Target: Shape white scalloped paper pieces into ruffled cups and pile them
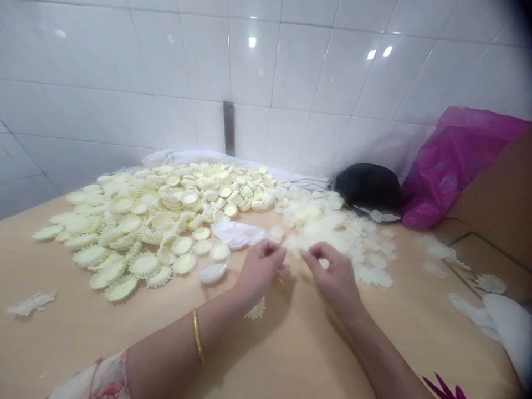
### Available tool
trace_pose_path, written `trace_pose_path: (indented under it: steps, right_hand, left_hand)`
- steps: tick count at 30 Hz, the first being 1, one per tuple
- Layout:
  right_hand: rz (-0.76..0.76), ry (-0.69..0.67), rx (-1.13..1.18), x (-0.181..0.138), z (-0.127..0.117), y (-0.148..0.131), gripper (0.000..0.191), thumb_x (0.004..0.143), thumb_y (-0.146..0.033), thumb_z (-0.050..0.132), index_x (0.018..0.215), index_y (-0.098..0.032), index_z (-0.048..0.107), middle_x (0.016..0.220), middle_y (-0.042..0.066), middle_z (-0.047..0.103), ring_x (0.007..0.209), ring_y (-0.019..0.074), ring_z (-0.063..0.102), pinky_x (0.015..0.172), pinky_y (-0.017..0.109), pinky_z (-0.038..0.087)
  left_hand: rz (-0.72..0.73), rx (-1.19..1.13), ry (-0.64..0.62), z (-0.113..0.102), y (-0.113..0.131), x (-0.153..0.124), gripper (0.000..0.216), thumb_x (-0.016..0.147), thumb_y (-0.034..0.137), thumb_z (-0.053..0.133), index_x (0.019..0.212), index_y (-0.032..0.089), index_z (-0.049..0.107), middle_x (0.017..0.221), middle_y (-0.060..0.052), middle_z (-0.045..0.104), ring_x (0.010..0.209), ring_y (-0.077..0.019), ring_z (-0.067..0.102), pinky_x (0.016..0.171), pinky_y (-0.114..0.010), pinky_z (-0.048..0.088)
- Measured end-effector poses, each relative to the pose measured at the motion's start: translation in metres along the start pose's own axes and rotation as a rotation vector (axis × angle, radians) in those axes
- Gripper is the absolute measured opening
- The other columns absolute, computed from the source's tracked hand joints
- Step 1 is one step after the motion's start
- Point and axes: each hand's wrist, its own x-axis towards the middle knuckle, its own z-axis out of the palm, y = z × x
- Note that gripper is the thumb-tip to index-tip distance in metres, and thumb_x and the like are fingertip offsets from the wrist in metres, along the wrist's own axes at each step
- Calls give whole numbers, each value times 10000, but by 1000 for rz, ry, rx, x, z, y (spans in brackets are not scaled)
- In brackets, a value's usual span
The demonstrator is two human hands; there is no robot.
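Observation:
My left hand point(266, 265), with a gold bangle on its wrist, is closed in a pinch above the table; what its fingertips hold, if anything, is too blurred to make out. Facing it, my right hand point(332, 271) pinches the edge of a thin whitish scalloped piece point(294, 245), blurred between the hands. Beneath my left wrist lies a cream scalloped piece point(256, 309), partly hidden. A crumpled white cloth or paper point(236, 235) and a small round white lid-like object point(213, 272) are just left of my left hand.
A large heap of cream fluted cups point(166, 205) covers the back left of the table point(291, 354). Thin white scalloped sheets point(344, 233) are spread at the back right. Beyond stand a black rounded object point(368, 185) and a magenta plastic bag point(461, 160) against the tiled wall point(299, 72).

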Motion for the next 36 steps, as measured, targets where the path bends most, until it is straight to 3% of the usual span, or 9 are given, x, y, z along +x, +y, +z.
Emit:
trace_pose_path:
  steps: [5, 9, 13, 17, 24, 27, 31, 36]
  right_hand:
    - [-306, 76, -297, -6, 6, 2, 143, 766, -140, 474, 631, -183, 489, 633, 1, 507, 635, 143, 464, 668, 292, 356]
    - [-501, -36, -382, -10, 10, 0, 173, 778, -109, 451, 661, -182, 556, 699, 30, 524, 701, 167, 462, 713, 336, 348]
    - [-353, -85, -160, -7, 6, -2, 128, 790, -141, 468, 782, -191, 585, 797, 45, 561, 774, 178, 514, 708, 314, 394]
    - [-138, -12, 17, -1, -1, 1, 173, 825, -265, 453, 733, -184, 575, 728, 33, 579, 705, 169, 537, 652, 284, 409]
    - [20, -114, 155, 1, -1, 4, 263, 811, -384, 479, 708, -176, 603, 674, 18, 578, 679, 161, 528, 635, 269, 404]
    - [41, -148, 245, 0, 0, 2, 221, 784, -385, 535, 757, -178, 608, 723, 24, 604, 718, 168, 545, 666, 276, 419]
    - [115, -307, 469, -1, 2, -2, 176, 759, -357, 588, 781, -185, 613, 754, 19, 636, 743, 166, 581, 709, 284, 444]
    - [182, -367, 610, -1, 3, -5, 144, 745, -321, 600, 703, -183, 598, 649, -8, 626, 617, 141, 582, 650, 284, 459]
  left_hand:
    - [-113, -105, -170, 0, 0, -2, 394, 701, 514, 562, 672, 122, 546, 642, -35, 528, 580, -108, 498, 552, -246, 401]
    - [-168, -240, -185, 1, 0, -2, 283, 661, 382, 645, 665, 124, 530, 638, -18, 519, 582, -99, 491, 573, -246, 400]
    - [-166, -208, -93, 0, 1, 1, 204, 598, 206, 668, 574, 133, 479, 548, 13, 476, 524, -78, 452, 569, -239, 380]
    - [-109, -151, -104, 0, 0, 1, 214, 626, 235, 652, 563, 141, 471, 515, 12, 484, 490, -79, 437, 555, -252, 374]
    - [-33, -191, -103, 0, -2, 0, 289, 604, 264, 694, 562, 156, 429, 491, 31, 489, 468, -72, 439, 540, -242, 358]
    - [-60, -218, -82, 0, -1, 0, 332, 575, 248, 716, 548, 162, 397, 470, 48, 455, 443, -65, 421, 517, -236, 341]
    - [-158, -302, -123, 2, 0, 0, 339, 539, 204, 738, 558, 160, 403, 470, 53, 431, 451, -66, 426, 492, -222, 324]
    - [-289, -443, -237, 5, -2, 1, 287, 635, 349, 693, 650, 116, 526, 498, 20, 466, 459, -73, 448, 472, -214, 328]
